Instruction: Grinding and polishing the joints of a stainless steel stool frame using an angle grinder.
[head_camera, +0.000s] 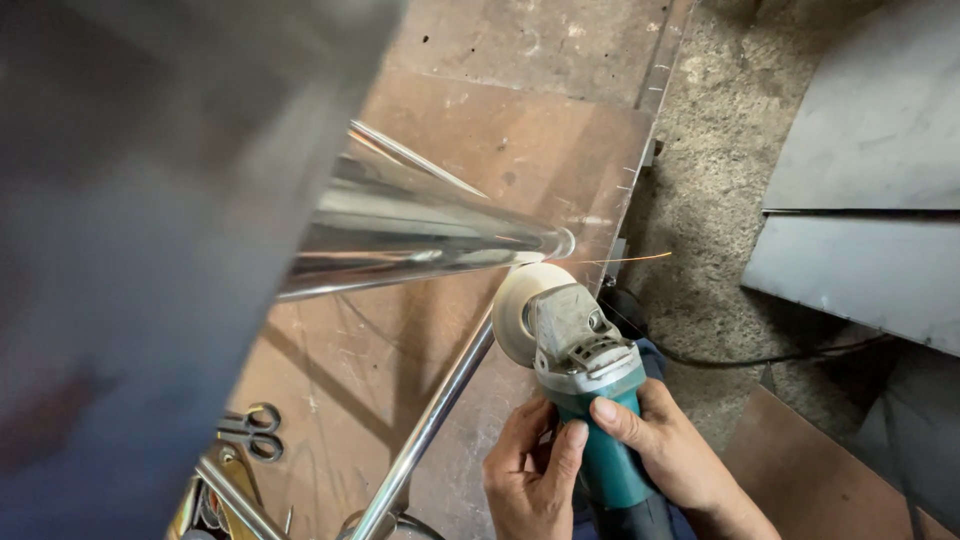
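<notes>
Blurred grey sheet metal (130, 250), right up against the lens, fills the left of the view and hides whatever lies behind it; its own shape cannot be made out. From under its edge a shiny polished steel tube (420, 225) runs rightward, ending over a rusty brown steel worktable (520, 130). A thinner chrome rod (430, 420) slants beneath it, and a pair of steel scissors (255, 430) lies lower left, partly cut off. Grey steel plates (870, 200) rest on the concrete floor (700, 170) at right, with a black cable (760, 358) trailing over it. The teal-bodied angle grinder (585, 380) points up and away, its long axis slightly left-leaning, its pale disc (515, 310) touching the tube's end, a spark flying right. The left hand (530, 480) and right hand (670, 450) both wrap its body; the wrists are cropped.
</notes>
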